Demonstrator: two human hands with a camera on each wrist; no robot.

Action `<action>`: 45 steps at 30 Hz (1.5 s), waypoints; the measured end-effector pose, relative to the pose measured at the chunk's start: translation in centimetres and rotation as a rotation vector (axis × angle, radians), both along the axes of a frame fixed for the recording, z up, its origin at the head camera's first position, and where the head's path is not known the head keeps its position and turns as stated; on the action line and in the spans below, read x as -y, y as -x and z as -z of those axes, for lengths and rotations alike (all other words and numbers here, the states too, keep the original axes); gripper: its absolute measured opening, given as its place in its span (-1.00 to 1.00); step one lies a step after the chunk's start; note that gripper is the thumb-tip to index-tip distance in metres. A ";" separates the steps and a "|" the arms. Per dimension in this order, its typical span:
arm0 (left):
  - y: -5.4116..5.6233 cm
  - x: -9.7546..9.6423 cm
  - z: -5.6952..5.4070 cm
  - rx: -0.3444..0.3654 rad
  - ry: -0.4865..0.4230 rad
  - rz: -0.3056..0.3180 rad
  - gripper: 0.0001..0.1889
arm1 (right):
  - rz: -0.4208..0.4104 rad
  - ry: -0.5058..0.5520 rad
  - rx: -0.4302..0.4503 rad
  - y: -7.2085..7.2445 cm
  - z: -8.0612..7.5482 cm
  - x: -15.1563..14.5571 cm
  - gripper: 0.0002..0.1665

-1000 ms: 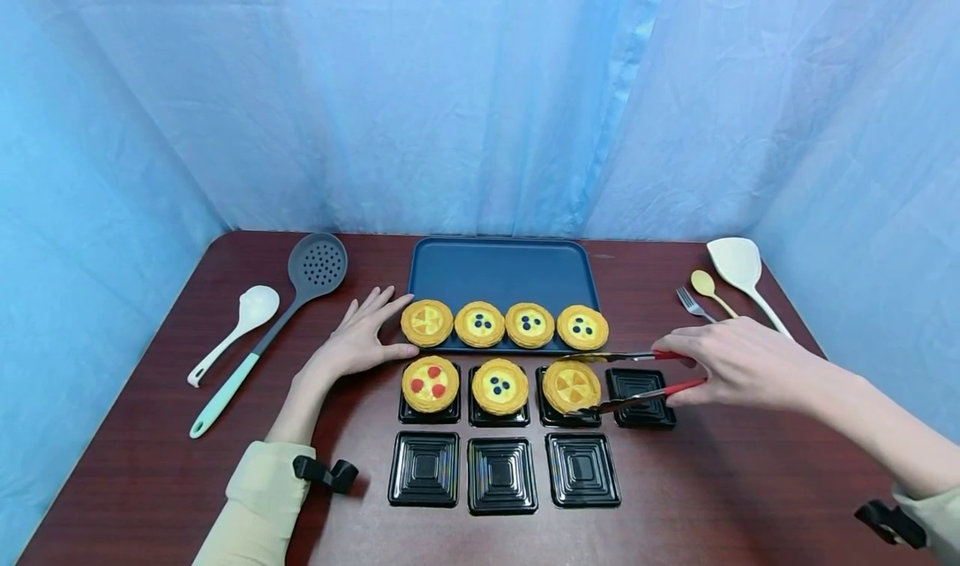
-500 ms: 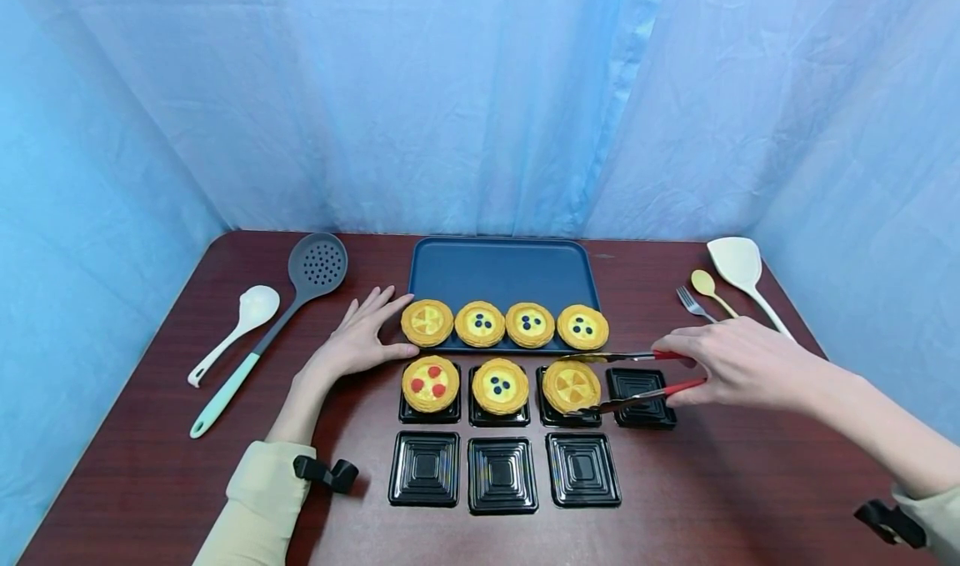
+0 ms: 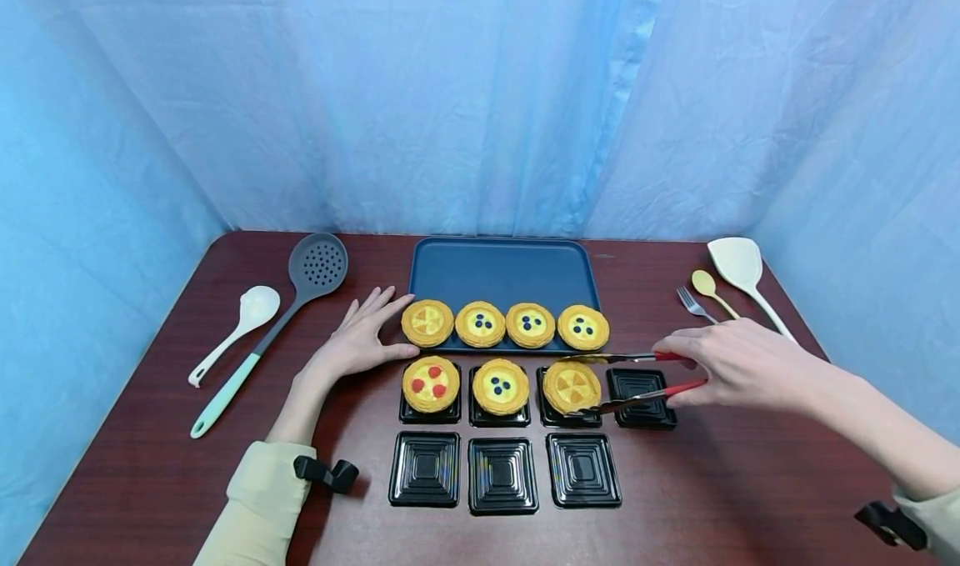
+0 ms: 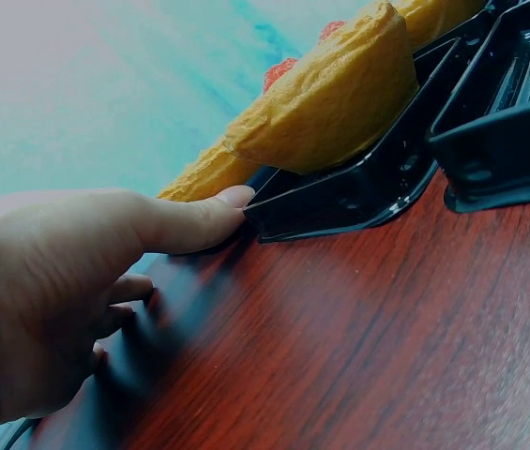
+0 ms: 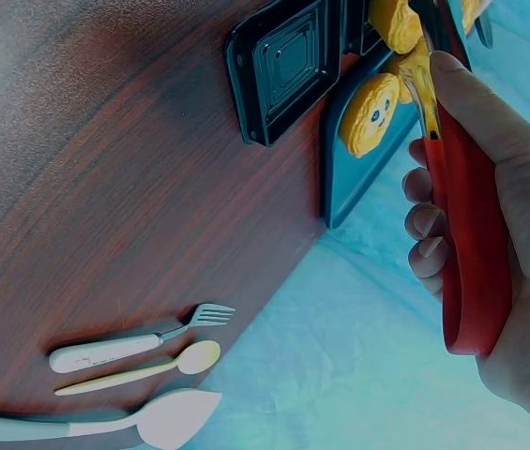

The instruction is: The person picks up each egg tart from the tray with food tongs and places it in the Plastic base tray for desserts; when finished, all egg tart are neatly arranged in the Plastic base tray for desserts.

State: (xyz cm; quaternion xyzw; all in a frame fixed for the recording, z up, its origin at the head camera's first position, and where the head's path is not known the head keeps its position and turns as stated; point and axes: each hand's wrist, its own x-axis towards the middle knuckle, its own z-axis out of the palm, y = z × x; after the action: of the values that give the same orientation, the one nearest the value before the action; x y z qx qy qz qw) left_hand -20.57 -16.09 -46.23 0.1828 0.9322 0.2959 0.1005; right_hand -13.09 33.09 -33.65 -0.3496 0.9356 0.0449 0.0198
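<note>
My right hand (image 3: 738, 364) holds red-handled metal tongs (image 3: 633, 399). Their two arms lie on either side of an egg tart with wedge-shaped topping (image 3: 572, 387), which sits in a black square container (image 3: 549, 420); whether they pinch it I cannot tell. In the right wrist view the red tongs handle (image 5: 476, 244) lies in the palm. My left hand (image 3: 352, 345) spreads its fingers at the left edge of the blue tray (image 3: 498, 270), beside a tart (image 3: 427, 323). To the left, a red-dotted tart (image 3: 431, 384) and a blueberry tart (image 3: 500, 387) occupy two more containers.
Three blueberry tarts (image 3: 530, 324) line the tray's front. Several bare black containers (image 3: 501, 476) stand in front and at right (image 3: 641, 398). A skimmer (image 3: 318, 264) and ladle (image 3: 257, 306) lie left; a fork (image 3: 693, 304), yellow spoon (image 3: 702, 283) and white turner (image 3: 735, 263) lie right.
</note>
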 end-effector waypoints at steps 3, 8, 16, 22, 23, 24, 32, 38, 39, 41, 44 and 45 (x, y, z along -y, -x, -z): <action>0.0 0.0 0.0 0.000 -0.002 0.001 -0.06 | 0.004 -0.002 0.005 0.0 0.0 0.0 -0.37; 0.0 0.0 0.0 0.003 -0.007 0.003 -0.06 | 0.004 -0.002 0.002 -0.1 0.1 -0.1 -0.36; 0.0 -0.1 0.0 0.007 -0.009 0.004 -0.06 | 0.013 0.001 -0.001 -0.2 0.0 -0.2 -0.36; 0.1 -0.1 0.0 0.005 -0.008 0.005 -0.06 | 0.056 0.010 0.009 -0.4 -0.4 -0.3 -0.28; 0.1 -0.1 0.0 0.004 -0.007 0.006 -0.06 | 0.060 0.019 0.010 -0.4 -0.5 -0.3 -0.27; 0.1 0.0 0.0 0.003 -0.006 0.006 -0.06 | 0.061 0.030 0.008 -0.3 -0.7 -0.2 -0.27; 0.0 0.5 0.2 -0.004 -0.001 -0.004 -0.07 | 0.069 0.068 -0.016 2.2 -3.4 2.2 -0.23; 0.0 0.6 0.3 -0.002 -0.002 0.001 -0.07 | 0.012 0.086 0.002 6.0 -4.2 6.4 -0.25; 0.0 0.5 0.4 -0.002 -0.002 0.004 -0.07 | 0.004 0.086 0.012 6.6 -4.2 7.2 -0.26; 0.0 0.4 0.4 -0.001 -0.005 0.007 -0.07 | -0.015 0.078 0.034 7.7 -4.1 8.8 -0.26; 0.0 0.2 0.3 -0.002 -0.006 0.010 -0.07 | -0.039 0.056 0.067 9.2 -3.9 11.1 -0.25; 0.0 0.2 0.2 -0.002 -0.007 0.011 -0.07 | -0.044 0.047 0.073 9.7 -3.7 11.8 -0.23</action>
State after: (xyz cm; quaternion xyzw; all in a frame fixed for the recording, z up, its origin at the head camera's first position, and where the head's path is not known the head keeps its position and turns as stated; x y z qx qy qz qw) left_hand -20.61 -16.26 -46.45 0.1884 0.9303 0.2983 0.1006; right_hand -22.74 21.33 -29.93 -0.3719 0.9271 0.0107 0.0449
